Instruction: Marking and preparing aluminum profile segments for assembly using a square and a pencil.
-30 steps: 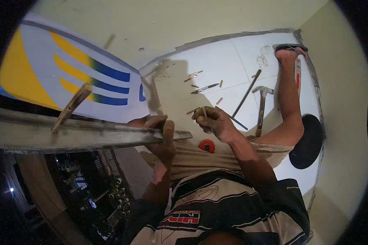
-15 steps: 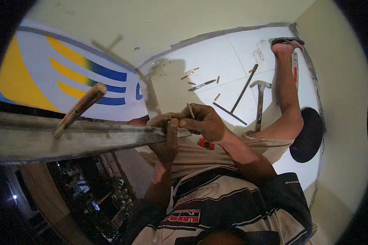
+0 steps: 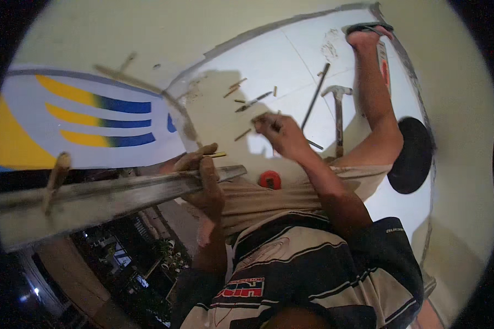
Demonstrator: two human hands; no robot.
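A long grey bar with ridges along it runs in from the left edge, its end near my lap. My left hand is closed round the bar near that end, thumb across the front. A short yellowish stick pokes out between its fingers. Just to the right and farther off, my right hand hovers over the floor with fingers curled together. Whatever they pinch is too blurred to make out. Beside its fingertips shows a thin brown stick; I cannot tell whether it touches them.
Several short sticks and a pen lie on the white tiles. A T-shaped metal rod and a claw hammer lie beside my bare leg. A red tape measure sits at my lap. A wooden stick stands up by the bar.
My right hand has moved away from the bar end and from my left hand, out over the floor. The left hand stays on the bar. The whole view has shifted slightly.
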